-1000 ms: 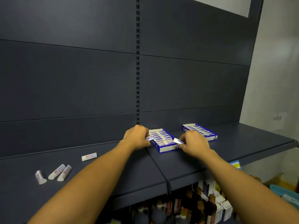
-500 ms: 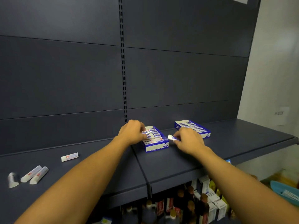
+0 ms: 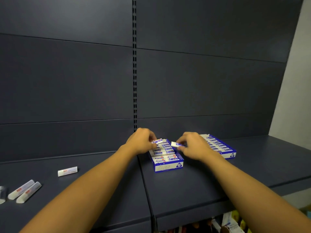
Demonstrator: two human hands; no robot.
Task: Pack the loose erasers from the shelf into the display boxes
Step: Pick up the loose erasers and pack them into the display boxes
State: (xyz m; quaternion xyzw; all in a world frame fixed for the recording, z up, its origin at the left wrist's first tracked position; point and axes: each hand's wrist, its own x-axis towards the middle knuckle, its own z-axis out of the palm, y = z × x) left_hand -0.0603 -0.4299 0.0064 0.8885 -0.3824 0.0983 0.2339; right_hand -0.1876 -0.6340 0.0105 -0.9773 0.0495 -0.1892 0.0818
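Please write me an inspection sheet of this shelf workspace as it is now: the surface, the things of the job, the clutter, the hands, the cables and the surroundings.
Surface: dark shelf, two boards meeting at a seam.
Job's things: near display box, almost full of erasers; far display box, also holding rows, partly hidden by the right hand; one loose eraser lying flat to the left.
Clutter: two tube-shaped packs side by side at the far left, a blurred item at the frame edge beside them.
Hands: left hand pinches an eraser over the near box; right hand pinches another eraser.
Cables: nothing seen.
Surroundings: dark back panels, slotted upright, goods on a lower shelf.
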